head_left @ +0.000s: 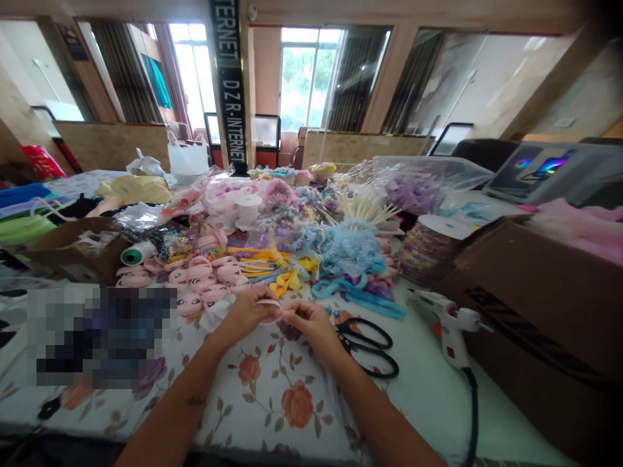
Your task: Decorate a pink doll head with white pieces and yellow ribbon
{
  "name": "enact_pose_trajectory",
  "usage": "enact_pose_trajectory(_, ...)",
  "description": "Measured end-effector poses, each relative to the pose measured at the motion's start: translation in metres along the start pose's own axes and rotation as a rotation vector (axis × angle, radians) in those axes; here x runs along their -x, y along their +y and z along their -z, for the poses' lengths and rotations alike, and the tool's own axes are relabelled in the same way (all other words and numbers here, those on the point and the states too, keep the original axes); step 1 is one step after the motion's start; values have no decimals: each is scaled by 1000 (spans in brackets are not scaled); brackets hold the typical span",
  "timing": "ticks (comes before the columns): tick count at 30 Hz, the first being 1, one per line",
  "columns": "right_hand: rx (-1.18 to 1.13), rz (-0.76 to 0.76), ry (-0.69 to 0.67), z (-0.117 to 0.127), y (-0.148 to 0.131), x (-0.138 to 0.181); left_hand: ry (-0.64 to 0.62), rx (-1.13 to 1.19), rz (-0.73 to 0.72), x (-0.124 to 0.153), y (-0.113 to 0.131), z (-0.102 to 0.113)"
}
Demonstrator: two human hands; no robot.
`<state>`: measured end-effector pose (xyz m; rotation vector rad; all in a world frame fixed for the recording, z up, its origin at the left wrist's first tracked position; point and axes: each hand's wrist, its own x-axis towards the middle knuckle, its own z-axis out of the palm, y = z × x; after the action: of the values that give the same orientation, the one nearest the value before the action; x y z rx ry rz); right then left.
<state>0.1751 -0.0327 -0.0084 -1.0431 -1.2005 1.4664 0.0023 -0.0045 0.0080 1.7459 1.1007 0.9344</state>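
My left hand (254,310) is closed on a small pale pink piece (269,312) with a white edge, held above the flowered tablecloth. Close against it, my right hand (307,322) pinches with thumb and fingertips at the piece's right end. What lies between those right fingertips is too small to make out. Just left of the hands lie several pink doll faces (202,280) with printed eyes, and a crumpled white scrap (217,314). Black-handled scissors (370,347) rest to the right of my right wrist.
A white glue gun (450,324) with a black cord lies at right, beside a big cardboard box (530,311). Blue frilly trim (341,250), yellow strips (287,282) and a ribbon spool (433,250) crowd the back. A thread cone (137,253) stands left, near a smaller box (73,253).
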Motion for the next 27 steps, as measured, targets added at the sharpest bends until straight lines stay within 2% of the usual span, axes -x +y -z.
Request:
enact_pose_trajectory(5,-5,19,-21,3,0,-2,-13,-40,10,-1,1,1)
enact_pose_trajectory(11,-9,4,14,4,-5,-1,31,-102,-39,1,3,-1)
enact_pose_trajectory(16,-48,-16,130,0,-2,-1,60,-207,-174,4,5,-9)
enact_pose_trajectory(21,-91,-41,183,-3,1,-1,150,-312,-309,6,-2,-18)
enact_pose_trajectory(24,-105,-51,176,-2,-2,0,172,-301,-321,6,-3,-20)
enact_pose_trajectory(27,-109,-52,149,1,-6,0,173,-218,-257,5,0,-15)
